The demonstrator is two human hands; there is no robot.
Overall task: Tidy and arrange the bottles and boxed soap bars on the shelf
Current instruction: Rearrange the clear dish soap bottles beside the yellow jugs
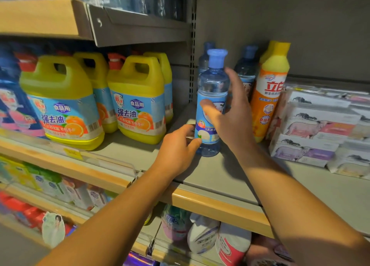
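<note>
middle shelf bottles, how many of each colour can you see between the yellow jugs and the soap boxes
Clear blue bottles with blue caps: 3, the front one gripped by both the left hand and right hand, two behind
Orange bottles with yellow caps: 2, the second mostly hidden behind
Total: 5

Shelf (140,155) free btw jugs (138,97), bottle (212,105).

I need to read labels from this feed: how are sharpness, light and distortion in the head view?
Head view: the clear blue bottle and yellow jugs are fairly sharp; the far-left edge and lower shelf goods are blurred; warm, dim lighting, with hands casting shadows on the shelf; the wide angle bends the shelf edges.
</note>
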